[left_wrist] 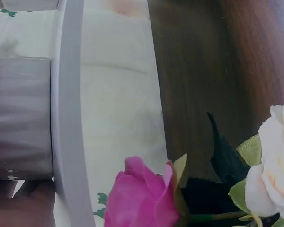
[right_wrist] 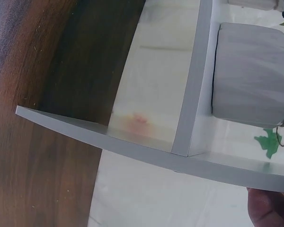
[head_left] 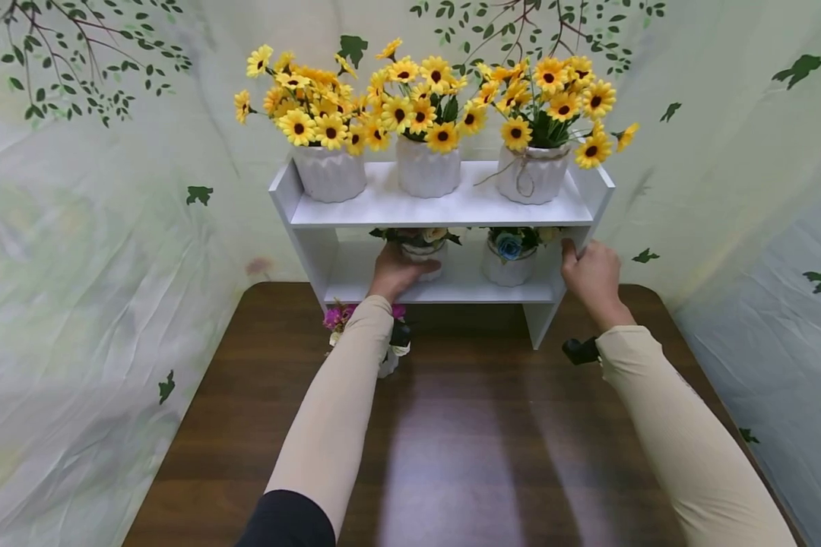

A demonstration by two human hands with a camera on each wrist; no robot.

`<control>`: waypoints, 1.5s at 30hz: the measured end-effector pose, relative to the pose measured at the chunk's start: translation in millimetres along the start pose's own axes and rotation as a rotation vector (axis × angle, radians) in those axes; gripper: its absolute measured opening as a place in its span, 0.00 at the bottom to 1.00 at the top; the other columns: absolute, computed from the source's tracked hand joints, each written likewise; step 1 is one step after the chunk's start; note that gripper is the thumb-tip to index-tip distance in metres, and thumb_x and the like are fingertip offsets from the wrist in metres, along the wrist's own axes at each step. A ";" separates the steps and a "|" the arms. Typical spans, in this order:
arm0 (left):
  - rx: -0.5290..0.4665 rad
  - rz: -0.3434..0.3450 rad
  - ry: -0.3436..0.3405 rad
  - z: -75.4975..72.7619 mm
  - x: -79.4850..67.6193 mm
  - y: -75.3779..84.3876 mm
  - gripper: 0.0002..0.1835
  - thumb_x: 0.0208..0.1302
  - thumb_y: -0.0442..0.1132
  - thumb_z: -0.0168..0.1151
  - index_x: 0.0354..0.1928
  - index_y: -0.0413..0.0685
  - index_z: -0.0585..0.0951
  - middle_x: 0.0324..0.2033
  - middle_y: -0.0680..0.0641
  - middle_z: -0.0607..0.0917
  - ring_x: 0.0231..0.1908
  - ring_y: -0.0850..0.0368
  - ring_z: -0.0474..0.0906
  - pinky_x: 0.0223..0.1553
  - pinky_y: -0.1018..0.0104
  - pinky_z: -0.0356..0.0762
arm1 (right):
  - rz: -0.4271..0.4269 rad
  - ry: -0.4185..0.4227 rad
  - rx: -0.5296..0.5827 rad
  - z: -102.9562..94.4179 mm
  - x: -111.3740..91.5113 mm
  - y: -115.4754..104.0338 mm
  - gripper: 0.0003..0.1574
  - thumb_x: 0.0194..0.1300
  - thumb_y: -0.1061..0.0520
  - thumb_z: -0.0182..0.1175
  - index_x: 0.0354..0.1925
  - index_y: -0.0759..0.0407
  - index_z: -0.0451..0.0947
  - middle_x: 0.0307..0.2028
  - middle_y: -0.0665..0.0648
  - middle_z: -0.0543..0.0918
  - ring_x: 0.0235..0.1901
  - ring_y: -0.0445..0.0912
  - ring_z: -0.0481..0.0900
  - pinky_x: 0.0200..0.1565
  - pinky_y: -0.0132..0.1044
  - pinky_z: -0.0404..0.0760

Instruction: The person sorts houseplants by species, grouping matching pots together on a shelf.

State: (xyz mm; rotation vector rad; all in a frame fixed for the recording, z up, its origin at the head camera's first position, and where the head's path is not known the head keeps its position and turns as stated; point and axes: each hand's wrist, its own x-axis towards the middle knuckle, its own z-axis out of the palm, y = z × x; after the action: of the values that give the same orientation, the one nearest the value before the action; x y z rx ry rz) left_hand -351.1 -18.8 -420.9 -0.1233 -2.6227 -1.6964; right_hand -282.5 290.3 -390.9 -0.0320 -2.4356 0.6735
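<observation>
A white shelf unit with two levels stands at the back of the table. On its lower level, my left hand grips a white flowerpot with pale flowers, the thumb lying across its front. The left wrist view shows this pot's ribbed side at the shelf board. My right hand holds the unit's right side panel, its fingers curled at the outer edge. Beside that hand, a second white pot with a blue flower sits on the same level.
Three white pots of yellow daisies line the top level. A pot with magenta and cream flowers stands on the brown table, partly behind my left forearm. A leaf-patterned cloth hangs behind and at the sides.
</observation>
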 end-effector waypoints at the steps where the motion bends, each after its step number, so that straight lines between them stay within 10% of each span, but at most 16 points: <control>1: 0.003 0.000 0.000 0.4 -0.1 0.1 0.49 0.45 0.45 0.79 0.69 0.43 0.65 0.64 0.41 0.77 0.66 0.45 0.72 0.71 0.57 0.65 | -0.004 0.002 0.002 -0.1 -0.1 -0.1 0.27 0.71 0.56 0.52 0.15 0.64 0.65 0.16 0.71 0.75 0.20 0.61 0.67 0.25 0.54 0.64; 12: 0.124 0.012 -0.106 -5.6 1.6 5.9 0.50 0.48 0.48 0.78 0.71 0.41 0.63 0.65 0.39 0.76 0.66 0.43 0.72 0.71 0.55 0.66 | 0.005 -0.003 0.012 -0.8 0.3 1.1 0.26 0.71 0.55 0.51 0.19 0.70 0.71 0.21 0.76 0.79 0.23 0.67 0.74 0.28 0.60 0.68; 19: 0.358 0.039 -0.225 -61.6 -28.6 12.7 0.46 0.61 0.54 0.66 0.75 0.41 0.59 0.70 0.34 0.69 0.69 0.37 0.68 0.69 0.47 0.67 | 0.024 0.006 0.008 1.3 -0.4 1.2 0.28 0.71 0.55 0.52 0.14 0.65 0.65 0.18 0.74 0.78 0.21 0.65 0.72 0.27 0.58 0.68; 27: 0.234 0.230 -0.080 -114.3 -100.7 -25.6 0.20 0.70 0.44 0.59 0.58 0.41 0.79 0.55 0.37 0.83 0.55 0.42 0.82 0.58 0.51 0.80 | 0.015 0.007 0.010 -0.1 -1.7 1.2 0.28 0.70 0.56 0.52 0.13 0.61 0.62 0.15 0.71 0.76 0.20 0.61 0.67 0.24 0.51 0.63; 33: 0.262 0.245 0.017 -129.7 -129.0 -66.9 0.15 0.70 0.41 0.60 0.52 0.42 0.82 0.46 0.41 0.88 0.44 0.51 0.87 0.43 0.72 0.82 | 0.020 0.006 0.018 -0.1 -1.3 1.2 0.27 0.70 0.56 0.52 0.14 0.63 0.63 0.18 0.73 0.77 0.21 0.64 0.71 0.27 0.57 0.67; 39: 0.132 0.191 0.106 -126.0 -142.9 -98.5 0.11 0.70 0.40 0.60 0.46 0.40 0.84 0.42 0.38 0.89 0.36 0.68 0.82 0.36 0.80 0.77 | 0.023 0.006 0.010 -0.8 -1.9 1.8 0.28 0.71 0.56 0.52 0.14 0.62 0.63 0.17 0.72 0.76 0.21 0.64 0.70 0.27 0.57 0.66; 45: -0.194 -0.042 0.225 -107.4 -153.1 -140.0 0.12 0.71 0.36 0.58 0.44 0.29 0.79 0.29 0.50 0.87 0.28 0.70 0.82 0.35 0.73 0.83 | 0.004 0.007 0.024 -0.1 -1.2 2.2 0.27 0.71 0.56 0.52 0.14 0.63 0.64 0.15 0.70 0.74 0.19 0.60 0.68 0.24 0.48 0.62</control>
State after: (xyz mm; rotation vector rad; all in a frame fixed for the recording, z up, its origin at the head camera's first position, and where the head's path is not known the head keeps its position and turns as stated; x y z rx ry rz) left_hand -212.2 -182.5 -512.7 0.1156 -2.3156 -1.8533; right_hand -281.8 292.1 -392.5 -0.0302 -2.4213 0.7029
